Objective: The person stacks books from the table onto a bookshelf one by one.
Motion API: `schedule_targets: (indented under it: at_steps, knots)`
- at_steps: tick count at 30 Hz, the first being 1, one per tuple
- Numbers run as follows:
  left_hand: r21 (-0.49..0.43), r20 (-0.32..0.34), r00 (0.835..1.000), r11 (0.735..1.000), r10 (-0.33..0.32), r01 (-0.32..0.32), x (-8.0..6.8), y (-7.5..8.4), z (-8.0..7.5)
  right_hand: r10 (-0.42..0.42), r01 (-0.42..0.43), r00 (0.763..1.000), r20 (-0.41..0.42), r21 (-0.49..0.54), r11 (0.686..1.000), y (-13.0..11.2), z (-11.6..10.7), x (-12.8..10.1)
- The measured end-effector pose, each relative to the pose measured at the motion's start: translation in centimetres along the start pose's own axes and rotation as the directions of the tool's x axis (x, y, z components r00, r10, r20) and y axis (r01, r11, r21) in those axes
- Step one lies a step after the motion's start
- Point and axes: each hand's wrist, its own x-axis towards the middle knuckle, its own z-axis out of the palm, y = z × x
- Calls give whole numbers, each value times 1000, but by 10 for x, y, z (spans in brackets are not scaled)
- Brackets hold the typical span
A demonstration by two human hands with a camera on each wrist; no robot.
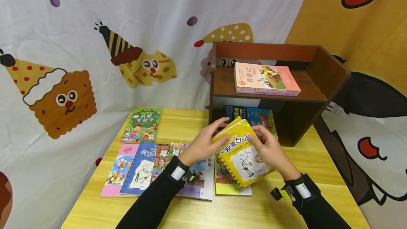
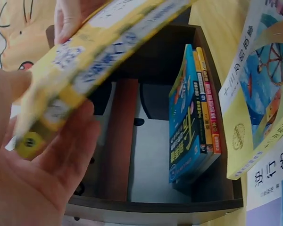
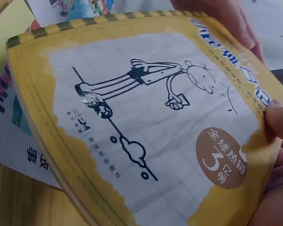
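Both hands hold a yellow comic-style book point(image 1: 245, 162) tilted above the table, its front cover with a line-drawn boy facing up. My left hand point(image 1: 205, 144) grips its upper left side, thumb on the cover. The right hand point(image 1: 271, 151) pinches the upper right edge, thumb also on top. At the top, a second yellow edge peeks out behind the cover. In the left wrist view, the book's striped spine point(image 2: 99, 68) slants over the left hand point(image 2: 42, 174). The cover drawing point(image 3: 137, 94) fills the right wrist view.
A dark brown shelf point(image 1: 318, 80) stands at the back right. Pink-covered books point(image 1: 267, 78) lie on its upper board; several books point(image 2: 193, 117) stand upright below. On the table are a green book point(image 1: 143, 124), a blue one point(image 1: 141, 176) and several overlapping others. A patterned cloth point(image 1: 175, 3) hangs behind.
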Motion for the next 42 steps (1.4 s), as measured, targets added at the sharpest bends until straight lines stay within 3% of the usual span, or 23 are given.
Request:
schedule_targets:
  at_steps: [4,8,12,16,22,25,29,35,38,42]
  knots:
    - [1,57,998,1000,4,-4,-1,-3,5,-14,14,1000,-17,11,1000,2,3,1]
    - [84,69,995,993,71,-77,-2,-6,10,-18,15,997,-80,-40,999,5,7,1]
    - [214,22,987,964,157,-158,-3,-5,13,-55,38,981,-186,-94,995,7,9,-1]
    - [294,-35,975,935,219,-199,-2,-1,13,-112,88,953,-280,-97,991,11,6,-6]
    - [244,-136,963,950,231,-193,3,9,6,-98,114,884,-456,7,993,23,-2,-15]
    - [187,-194,953,962,232,-197,6,15,2,-71,125,864,-499,77,989,26,-4,-19]
    - [143,-278,929,967,243,-210,10,21,-3,-23,118,882,-471,172,978,23,-4,-22]
    - [-19,-397,899,978,185,-209,14,32,-4,-16,132,939,-344,317,939,12,1,-24]
    - [-146,-431,892,965,135,-216,14,37,-2,-57,164,960,-273,389,907,10,6,-24]
    - [-310,-440,897,930,43,-197,16,40,6,-99,213,960,-263,450,867,5,12,-29]
